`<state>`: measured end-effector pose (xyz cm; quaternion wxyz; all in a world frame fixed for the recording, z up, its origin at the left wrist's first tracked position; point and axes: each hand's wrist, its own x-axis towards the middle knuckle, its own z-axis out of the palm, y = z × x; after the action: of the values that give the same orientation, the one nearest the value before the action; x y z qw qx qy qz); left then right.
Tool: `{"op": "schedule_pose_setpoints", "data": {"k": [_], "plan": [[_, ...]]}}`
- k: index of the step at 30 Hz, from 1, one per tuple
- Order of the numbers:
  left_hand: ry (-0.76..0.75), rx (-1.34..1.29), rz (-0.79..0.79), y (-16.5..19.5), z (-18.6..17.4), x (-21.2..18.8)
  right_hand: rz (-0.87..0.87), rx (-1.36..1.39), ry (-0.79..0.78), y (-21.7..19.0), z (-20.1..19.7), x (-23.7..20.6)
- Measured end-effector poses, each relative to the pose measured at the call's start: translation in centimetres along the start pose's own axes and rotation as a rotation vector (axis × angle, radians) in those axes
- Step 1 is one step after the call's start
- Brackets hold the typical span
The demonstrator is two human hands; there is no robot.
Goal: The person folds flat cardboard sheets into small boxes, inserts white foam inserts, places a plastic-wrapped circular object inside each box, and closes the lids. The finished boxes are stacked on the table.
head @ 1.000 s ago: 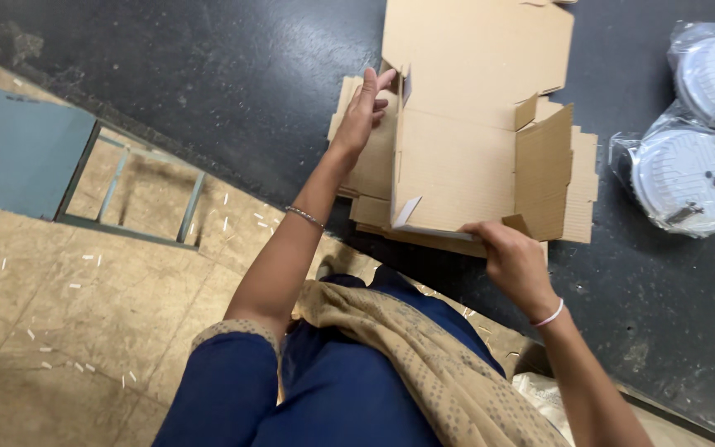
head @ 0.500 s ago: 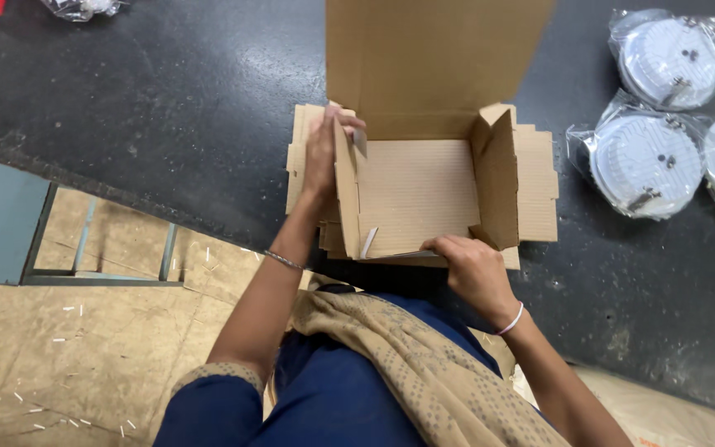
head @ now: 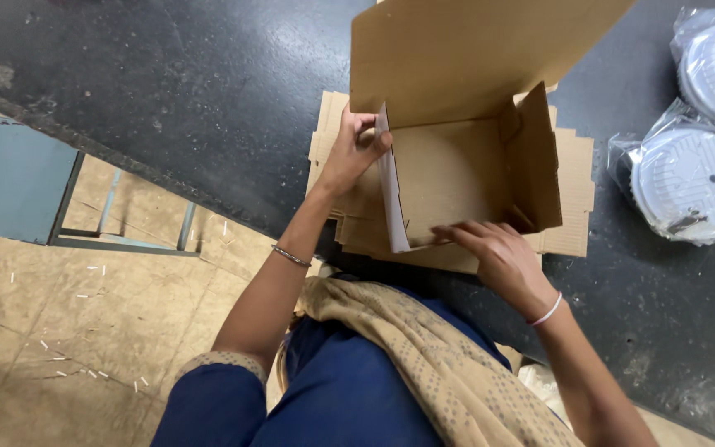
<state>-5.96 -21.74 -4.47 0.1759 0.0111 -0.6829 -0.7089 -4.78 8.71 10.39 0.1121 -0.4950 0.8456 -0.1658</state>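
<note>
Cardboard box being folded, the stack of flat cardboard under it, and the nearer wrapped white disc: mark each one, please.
Cardboard box (head: 448,178), head view: on its inner floor panel.
Stack of flat cardboard (head: 571,207), head view: on the bare right edge beside the box.
Wrapped white disc (head: 688,182), head view: on its ribbed white face.

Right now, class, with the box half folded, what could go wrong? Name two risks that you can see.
The left hand pinches only the top of the box's left side wall, so the wall might flop back down. The cardboard box stands on a stack of flat blanks, which may slide under the right hand.
</note>
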Motion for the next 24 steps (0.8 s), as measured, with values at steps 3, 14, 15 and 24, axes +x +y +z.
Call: {"op": "schedule_pose_setpoints", "data": {"k": [3,14,15,24], "plan": [[0.037,-0.010,-0.049,-1.1,0.1,-0.2,-0.039,0.053,-0.179,-0.3,-0.8,0.8],[0.111,0.012,-0.023,-2.0,1.1,-0.3,-0.142,0.336,-0.171,0.0,0.8,2.6],[0.115,0.016,-0.034,-2.0,1.2,-0.4,-0.154,0.373,-0.158,0.1,1.0,2.7],[0.068,0.107,-0.160,1.5,2.5,0.1,-0.145,0.226,-0.093,0.8,2.7,2.7]]}}
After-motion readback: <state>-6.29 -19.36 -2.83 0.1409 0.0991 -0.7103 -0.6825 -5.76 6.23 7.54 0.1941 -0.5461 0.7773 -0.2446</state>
